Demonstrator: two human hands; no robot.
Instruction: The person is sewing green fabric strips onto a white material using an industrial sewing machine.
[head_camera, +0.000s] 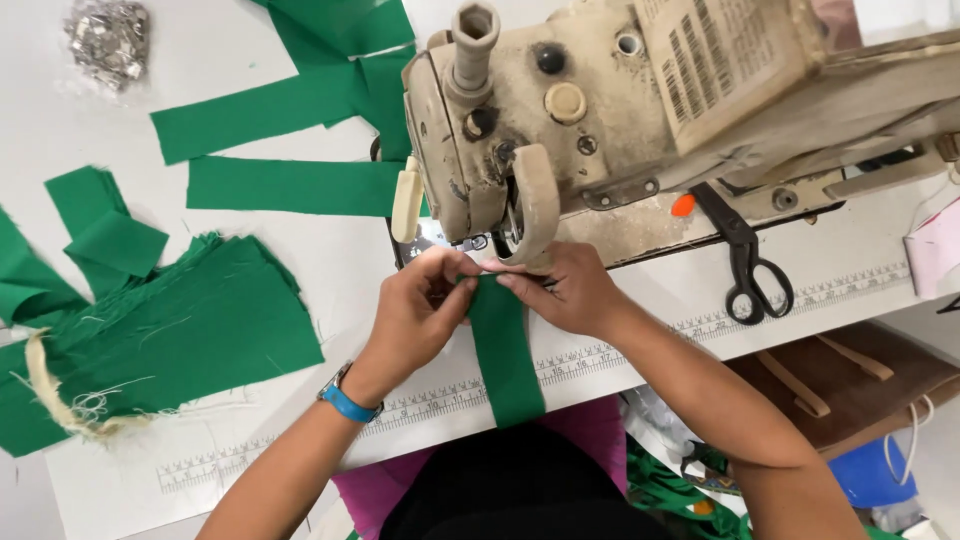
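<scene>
A narrow green fabric strip (505, 350) lies across the white table edge and runs up under the head of a worn beige sewing machine (560, 110). My left hand (420, 310) pinches the strip's top left edge, fingers curled on it. My right hand (565, 290) pinches the top right edge just below the machine's needle area. The needle and presser foot are hidden behind my fingers. A blue band sits on my left wrist (350, 403).
A stack of green fabric pieces (170, 330) lies at the left, with more green strips (290, 185) behind. Black scissors (750, 270) rest right of the machine. A pile of small metal parts (108, 40) sits at the far left corner. A frayed cord (55, 400) lies near the front left.
</scene>
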